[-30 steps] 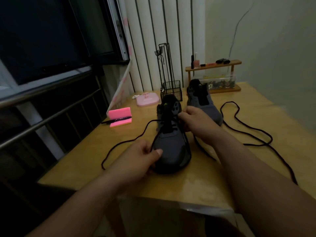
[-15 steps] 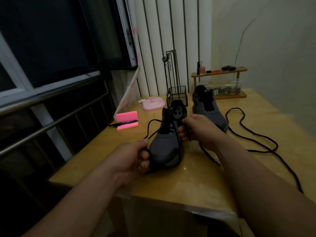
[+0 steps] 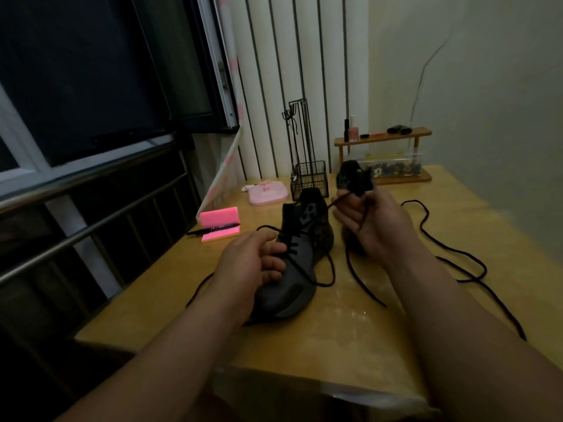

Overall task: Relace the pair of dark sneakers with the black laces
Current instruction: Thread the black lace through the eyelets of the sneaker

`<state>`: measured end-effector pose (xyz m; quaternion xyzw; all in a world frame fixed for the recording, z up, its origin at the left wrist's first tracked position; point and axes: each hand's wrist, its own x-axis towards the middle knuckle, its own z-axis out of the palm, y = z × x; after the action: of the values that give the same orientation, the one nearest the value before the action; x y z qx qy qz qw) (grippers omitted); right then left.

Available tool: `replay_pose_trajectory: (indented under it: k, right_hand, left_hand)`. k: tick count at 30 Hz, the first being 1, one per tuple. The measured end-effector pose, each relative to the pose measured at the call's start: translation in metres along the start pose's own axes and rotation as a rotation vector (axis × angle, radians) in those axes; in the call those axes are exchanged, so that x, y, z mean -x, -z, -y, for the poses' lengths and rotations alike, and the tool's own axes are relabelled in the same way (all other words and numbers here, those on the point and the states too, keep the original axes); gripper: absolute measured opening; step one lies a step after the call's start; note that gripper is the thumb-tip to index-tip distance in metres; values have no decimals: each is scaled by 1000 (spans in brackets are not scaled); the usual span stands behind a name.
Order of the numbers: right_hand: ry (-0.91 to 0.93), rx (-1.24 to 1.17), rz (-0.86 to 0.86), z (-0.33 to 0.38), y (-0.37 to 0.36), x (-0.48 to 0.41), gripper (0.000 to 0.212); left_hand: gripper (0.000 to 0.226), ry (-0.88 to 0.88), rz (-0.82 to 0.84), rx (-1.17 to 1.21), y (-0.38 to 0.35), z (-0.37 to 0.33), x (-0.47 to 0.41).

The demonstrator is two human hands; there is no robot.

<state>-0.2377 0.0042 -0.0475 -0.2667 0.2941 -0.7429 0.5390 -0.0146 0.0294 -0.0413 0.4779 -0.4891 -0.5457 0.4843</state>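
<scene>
The near sneaker (image 3: 300, 269) lies on the tabletop (image 3: 335, 345), toe toward the camera and partly laced. The left hand (image 3: 253, 263) curls round its left side by the eyelets. The right hand (image 3: 371, 226), raised beside the collar, pinches the black lace (image 3: 341, 199). The second sneaker (image 3: 355, 178) stands behind it, with a loose lace (image 3: 438, 243) lying to the right.

A pink block (image 3: 219, 219) is set on the wooden table (image 3: 350, 339), with a black pen (image 3: 210, 231) laid across its front. Behind it, a pink case (image 3: 268, 193) and a black wire stand (image 3: 310, 181) are placed beside a wooden rack (image 3: 382, 136) topped with small bottles (image 3: 352, 130).
</scene>
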Motion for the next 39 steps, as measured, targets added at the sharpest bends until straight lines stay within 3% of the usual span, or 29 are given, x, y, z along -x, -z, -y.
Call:
replay_pose_trajectory:
  k: [2,3,6,8,10,11,13,16,17,18,22,25,28,31,33,36,39]
  right_hand:
    - [-15,-155,28,10,5,1,17]
    - [-20,-53,28,13,6,3,14]
    - [94,996,132,8,5,10,22]
    - [12,1375,375,-4,4,13,27]
    - [-17,1335,469,-8,0,15,25]
    - [18,1228,431,-7,-4,16,25]
    - [74,877,257,-1,-6,14,24]
    - [35,117,104,13,-5,11,13]
    - [24,26,76,16,-3,11,13]
    - [26,100,53,17,-1,11,15]
    - [31,992,146,1,0,11,23]
    - [-14,1252,314,-7,-2,17,22]
    - [-9,1142,265,-2,-2,18,20]
    - [84,774,-55,5,-2,13,25]
    - [104,638,-137,5,-3,11,28]
    - [193,866,-115,-2,1,7,25]
    - [365,1068,-118,-7,5,2,19]
  left_hand:
    - [17,-74,9,-157,0,7,-2]
    - [17,-110,18,-242,0,10,-3]
    - [23,-215,58,-403,1,15,-3]
    - [28,-269,87,-440,1,14,-6]
    - [33,-327,105,-504,2,13,-12]
    - [36,-360,106,-543,4,14,-15]
    - [40,-376,117,-575,6,17,-19]
    - [54,-365,132,-579,6,23,-15]
    - [60,-380,118,-610,5,25,-15]
    - [64,-401,100,-646,4,26,-18]
    - [58,-471,30,-811,1,23,-28]
    - [52,-514,34,-929,-2,20,-34]
    - [49,-519,47,-993,-2,18,-40]
    - [47,-514,53,-984,-1,19,-41]
    - [46,-521,44,-985,-1,21,-42]
    - [39,-519,39,-894,0,22,-37]
    - [22,-495,-93,-687,12,29,-35]
